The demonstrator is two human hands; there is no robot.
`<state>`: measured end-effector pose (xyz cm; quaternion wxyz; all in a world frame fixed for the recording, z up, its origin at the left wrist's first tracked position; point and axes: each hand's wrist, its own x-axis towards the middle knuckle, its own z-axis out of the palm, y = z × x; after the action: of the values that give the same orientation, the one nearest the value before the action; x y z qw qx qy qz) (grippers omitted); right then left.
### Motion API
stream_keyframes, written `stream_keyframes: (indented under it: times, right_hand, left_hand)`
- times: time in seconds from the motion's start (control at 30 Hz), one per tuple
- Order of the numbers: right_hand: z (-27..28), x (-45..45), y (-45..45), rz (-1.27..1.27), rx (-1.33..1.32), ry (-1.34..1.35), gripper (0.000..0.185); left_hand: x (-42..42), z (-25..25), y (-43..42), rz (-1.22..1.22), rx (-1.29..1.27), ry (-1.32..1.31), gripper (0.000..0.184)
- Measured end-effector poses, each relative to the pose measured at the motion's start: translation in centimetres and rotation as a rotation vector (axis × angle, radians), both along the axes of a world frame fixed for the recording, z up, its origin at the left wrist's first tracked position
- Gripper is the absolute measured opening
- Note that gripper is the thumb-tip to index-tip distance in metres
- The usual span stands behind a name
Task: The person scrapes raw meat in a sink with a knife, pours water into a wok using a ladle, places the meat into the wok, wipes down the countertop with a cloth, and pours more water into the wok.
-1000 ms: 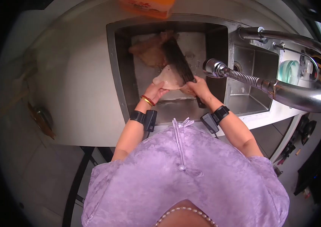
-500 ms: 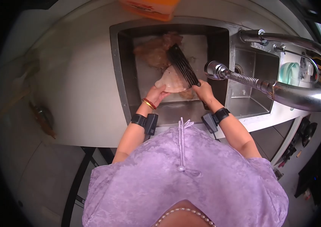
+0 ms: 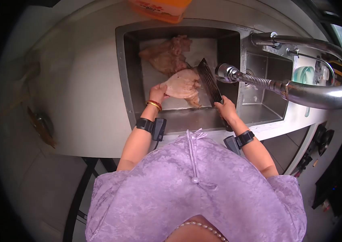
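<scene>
Over the basin of the steel sink (image 3: pixel 130 80), my left hand (image 3: pixel 157 92) is closed on the left edge of a pale, flat piece of raw meat (image 3: pixel 181 82). Its right side is ragged and brownish; I cannot tell the cut. My right hand (image 3: pixel 225 107) grips the handle of a kitchen knife (image 3: pixel 209 78) with a dark, streaked blade. The blade points away from me, just right of the meat's ragged side. Behind it, more pinkish raw meat (image 3: pixel 165 54) lies on the sink floor.
A curved metal faucet with its spray head (image 3: pixel 226 73) reaches over the divider from the right. Beside the main basin is a smaller basin (image 3: pixel 261 92). An orange container (image 3: pixel 161 10) stands behind the sink, and a green-rimmed cup (image 3: pixel 304 74) at far right.
The knife has moved right, off the meat, uncovering its ragged side. My right hand has shifted right and towards me. My left hand has moved slightly left, still holding the meat.
</scene>
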<state>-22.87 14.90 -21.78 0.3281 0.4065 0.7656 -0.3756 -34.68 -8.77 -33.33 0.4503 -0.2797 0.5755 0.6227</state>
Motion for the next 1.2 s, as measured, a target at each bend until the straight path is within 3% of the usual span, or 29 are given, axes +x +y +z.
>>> stream_keyframes:
  times: [0.1,0.17,0.23,0.33,0.47,0.5,0.57,0.63,0.67,0.7,0.77,0.8,0.83,0.87,0.9,0.93,0.97,1.0,1.03,1.07,1.1,1.2]
  right_hand:
    - [0.2,0.1,-0.8,0.052,0.061,0.074,0.042]
    - [2.0,-1.3,-1.7,-0.103,-0.22,-0.017,0.039]
    - [1.7,-1.2,-2.1,-0.093,-0.194,0.085,0.037]
    - [0.7,-0.8,-0.6,-0.115,-0.333,-0.057,0.041]
    - [-0.3,-0.7,-0.2,-0.194,-0.103,0.087,0.054]
    - [0.3,-1.0,-0.3,-0.193,-0.105,0.084,0.054]
    - [2.0,-2.1,-0.2,-0.303,-0.241,0.027,0.058]
    - [2.1,-2.1,-0.1,-0.359,-0.312,0.03,0.06]
    - [2.2,-2.1,0.1,-0.409,-0.391,0.034,0.062]
    - [2.2,-2.0,0.4,-0.407,-0.383,0.034,0.062]
    - [2.0,-1.7,0.4,-0.44,-0.4,0.071,0.065]
    - [2.0,-1.6,0.3,-0.454,-0.374,0.072,0.065]
    - [2.2,-1.7,0.1,-0.452,-0.378,0.075,0.065]
    - [2.6,-1.9,0.0,-0.45,-0.376,0.064,0.055]
    - [3.0,-2.1,0.1,-0.449,-0.371,0.054,0.046]
    - [3.3,-2.2,0.2,-0.449,-0.368,0.063,0.046]
    - [3.6,-2.1,0.3,-0.425,-0.373,0.101,0.033]
    - [4.0,-1.8,0.4,-0.4,-0.38,0.135,0.021]
    - [4.7,-1.8,0.5,-0.399,-0.378,0.137,0.021]
    - [5.6,-1.8,0.7,-0.376,-0.34,0.158,0.016]
    - [6.2,-1.7,1.0,-0.355,-0.302,0.179,0.013]
    - [7.3,-0.7,2.1,-0.273,-0.229,0.178,0.015]
  left_hand:
    - [-0.3,-0.5,-0.4,-0.046,-0.054,0.008,0.018]
    - [-0.4,-0.4,-0.2,-0.064,-0.053,0.002,0.018]
    - [-0.5,0.1,-0.1,-0.036,-0.055,-0.027,0.02]
    - [-0.4,0.1,-0.2,-0.025,-0.103,-0.052,0.018]
    - [0.4,-2.6,-0.2,0.077,-0.177,-0.069,0.02]
    - [1.0,-6.0,-0.8,-0.028,-0.267,0.014,0.023]
    - [0.5,-6.9,-0.5,-0.134,-0.349,0.103,0.025]
    - [-0.9,-3.7,1.1,-0.686,-0.883,0.458,0.03]
    - [-0.9,-3.5,1.9,-0.715,-0.986,0.686,0.029]
    - [-1.5,-2.8,2.6,-0.71,-0.979,0.685,0.029]
    - [-2.8,-1.5,3.3,-1.046,-0.654,0.715,0.028]
    - [-2.8,-2.7,3.0,-1.046,-0.657,0.71,0.028]
    - [-3.0,-4.2,2.7,-1.149,-0.45,0.627,0.03]
    - [-3.1,-5.5,2.5,-1.24,-0.241,0.543,0.032]
    - [-3.2,-5.0,2.8,-1.239,-0.243,0.554,0.032]
    - [-3.0,-3.5,3.5,-1.13,-0.166,0.736,0.032]
    - [-2.3,-2.0,4.1,-1.014,-0.084,0.907,0.031]
    - [-2.3,2.5,5.1,-1.079,-0.181,1.047,0.027]
    - [-1.9,5.6,5.6,-1.078,-0.18,1.05,0.027]
    - [-1.6,8.2,5.9,-1.1,-0.233,1.288,0.025]
    - [-1.1,9.5,5.8,-1.111,-0.288,1.529,0.024]
    - [0.4,9.4,4.1,-1.181,-0.279,1.635,0.026]
